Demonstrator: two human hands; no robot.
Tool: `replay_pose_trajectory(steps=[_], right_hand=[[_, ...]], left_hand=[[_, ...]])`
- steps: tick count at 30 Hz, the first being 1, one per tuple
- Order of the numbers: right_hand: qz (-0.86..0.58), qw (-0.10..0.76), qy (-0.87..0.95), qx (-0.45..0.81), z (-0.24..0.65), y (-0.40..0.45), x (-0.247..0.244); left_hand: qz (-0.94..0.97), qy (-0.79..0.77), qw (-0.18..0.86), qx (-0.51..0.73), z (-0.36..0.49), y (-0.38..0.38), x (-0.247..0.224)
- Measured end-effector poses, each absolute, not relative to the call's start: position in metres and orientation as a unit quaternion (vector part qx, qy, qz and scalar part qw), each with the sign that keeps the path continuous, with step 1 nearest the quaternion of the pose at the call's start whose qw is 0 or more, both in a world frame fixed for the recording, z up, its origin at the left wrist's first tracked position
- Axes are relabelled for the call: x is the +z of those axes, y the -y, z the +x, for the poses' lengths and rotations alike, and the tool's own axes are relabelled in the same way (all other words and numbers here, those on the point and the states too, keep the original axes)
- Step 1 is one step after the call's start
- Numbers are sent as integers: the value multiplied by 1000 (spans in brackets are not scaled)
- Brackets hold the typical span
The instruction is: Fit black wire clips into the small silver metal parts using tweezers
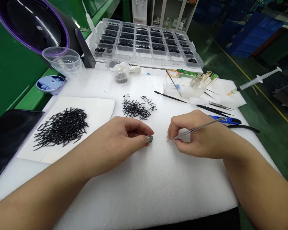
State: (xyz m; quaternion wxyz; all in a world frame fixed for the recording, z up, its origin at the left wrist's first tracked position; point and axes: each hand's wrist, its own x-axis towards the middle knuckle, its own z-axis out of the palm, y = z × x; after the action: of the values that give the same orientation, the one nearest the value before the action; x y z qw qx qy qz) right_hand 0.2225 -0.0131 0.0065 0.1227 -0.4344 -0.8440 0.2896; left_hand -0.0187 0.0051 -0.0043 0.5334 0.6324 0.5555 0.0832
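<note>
Piece of grey material [150, 139] sits pinched in the nearly closed left hand [124, 137] over the worktop's [158, 188] middle, the right hand [199, 139] curling around a slender tool [206, 125] nearby, with loose black parts [135, 108] beyond, a larger black heap [64, 126] toward the left edge, and a compartment box [126, 51] along the far edge.

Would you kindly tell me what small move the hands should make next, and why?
Probably move the right hand, holding a slim metal tool, toward the small grey piece: the left hand pinches that piece, and the tool's tip is apart from it.
</note>
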Motion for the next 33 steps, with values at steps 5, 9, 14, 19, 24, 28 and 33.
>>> replay_pose_trajectory(steps=[5,9,14,19,24,28,33], right_hand=[[-430,127,846,290,223,12,6],[-426,138,848,283,225,11,6],[-415,200,846,268,221,17,8],[-426,249,836,240,209,25,9],[-421,263,839,224,202,30,8],[-418,254,843,222,200,30,8],[-419,249,844,224,198,27,6]], left_hand=[[630,-559,534,78,-20,-5,-4],[633,-560,529,77,-20,-5,-3],[641,-552,527,80,-17,-3,-4],[648,-556,513,85,-13,0,-5],[654,-558,503,90,-12,2,-3],[658,-555,500,93,-11,3,-3],[664,-549,499,93,-10,2,-4]])
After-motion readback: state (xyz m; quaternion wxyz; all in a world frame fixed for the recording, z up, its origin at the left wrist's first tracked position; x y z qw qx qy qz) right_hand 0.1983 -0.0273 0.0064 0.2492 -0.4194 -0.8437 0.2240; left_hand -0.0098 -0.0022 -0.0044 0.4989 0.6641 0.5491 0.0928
